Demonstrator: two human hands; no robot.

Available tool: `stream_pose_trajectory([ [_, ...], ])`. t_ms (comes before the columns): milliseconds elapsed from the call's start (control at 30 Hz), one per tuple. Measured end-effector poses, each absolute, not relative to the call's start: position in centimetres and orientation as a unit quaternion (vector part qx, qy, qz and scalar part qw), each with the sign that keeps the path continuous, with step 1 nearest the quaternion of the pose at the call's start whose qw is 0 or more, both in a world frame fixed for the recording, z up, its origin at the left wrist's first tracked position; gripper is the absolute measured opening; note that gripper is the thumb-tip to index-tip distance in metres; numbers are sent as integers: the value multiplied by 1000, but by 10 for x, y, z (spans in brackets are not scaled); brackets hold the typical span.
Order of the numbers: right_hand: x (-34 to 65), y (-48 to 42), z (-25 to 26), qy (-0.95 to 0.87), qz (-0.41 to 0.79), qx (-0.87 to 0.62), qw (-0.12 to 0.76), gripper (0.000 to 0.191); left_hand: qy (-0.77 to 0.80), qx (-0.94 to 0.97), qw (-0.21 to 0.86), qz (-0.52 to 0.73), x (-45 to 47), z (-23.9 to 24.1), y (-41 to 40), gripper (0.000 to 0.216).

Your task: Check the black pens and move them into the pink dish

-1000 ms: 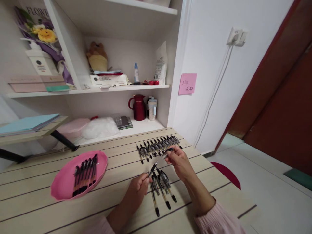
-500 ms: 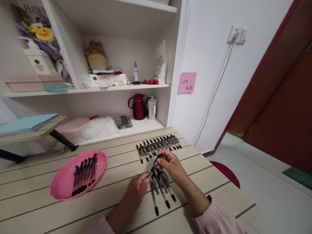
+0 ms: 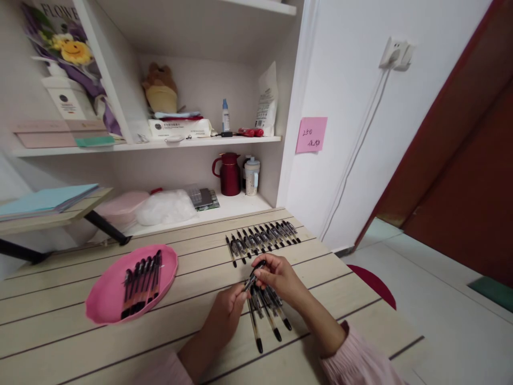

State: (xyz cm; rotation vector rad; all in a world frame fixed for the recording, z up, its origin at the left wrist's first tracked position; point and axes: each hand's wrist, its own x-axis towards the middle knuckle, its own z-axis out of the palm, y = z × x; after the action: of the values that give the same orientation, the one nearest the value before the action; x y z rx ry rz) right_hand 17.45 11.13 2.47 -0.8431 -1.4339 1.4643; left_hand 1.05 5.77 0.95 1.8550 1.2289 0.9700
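Over the wooden table [image 3: 60, 337], my left hand [image 3: 226, 310] is closed round the lower end of a black pen [image 3: 253, 275]. My right hand [image 3: 278, 277] pinches the pen's upper end, where a cap meets the barrel. Both hands hover just above a small group of loose pens [image 3: 266, 315] lying on the table. Beyond them a row of several capped pens [image 3: 260, 238] lies side by side. A pink tray [image 3: 104, 294] at the left holds several more pens [image 3: 142, 283].
White shelves behind the table carry a red jug [image 3: 229, 175], a cup [image 3: 251, 177], a plush toy [image 3: 160, 91], boxes and bags. A pink note [image 3: 311, 135] sticks to the wall. A dark red stool [image 3: 374, 283] shows past the table's right edge.
My right hand, which held a cap apart from the pen, has come down and left to meet the pen in my left hand. Cap and pen are now together.
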Motion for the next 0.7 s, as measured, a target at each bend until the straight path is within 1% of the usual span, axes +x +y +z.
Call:
stream_pose_trajectory([
  [133,172,111,23,-573,591,-348,448,29,472,722,339,375,12,10,58,29],
  [233,175,112,26,-566,586,-346,466,40,487,700,356,382,14,9,58,28],
  [300,181,113,28,-560,570,-348,490,47,512,681,331,405,10,14,59,28],
  [367,186,114,30,-556,543,-366,512,47,546,676,252,426,-5,26,62,27],
  [467,191,117,29,-566,506,-395,517,40,636,641,66,425,-53,52,69,26],
  [500,191,117,28,-574,499,-399,512,39,684,608,28,401,-74,60,70,27],
  [533,191,117,27,-581,495,-402,506,38,735,571,13,367,-95,66,70,28],
  [567,190,117,25,-589,490,-404,500,38,784,530,25,321,-115,71,69,29],
  [600,190,117,24,-596,486,-407,493,37,819,503,62,270,-133,74,68,30],
  [700,189,119,20,-611,476,-416,477,37,848,477,75,218,-167,73,65,27],
])
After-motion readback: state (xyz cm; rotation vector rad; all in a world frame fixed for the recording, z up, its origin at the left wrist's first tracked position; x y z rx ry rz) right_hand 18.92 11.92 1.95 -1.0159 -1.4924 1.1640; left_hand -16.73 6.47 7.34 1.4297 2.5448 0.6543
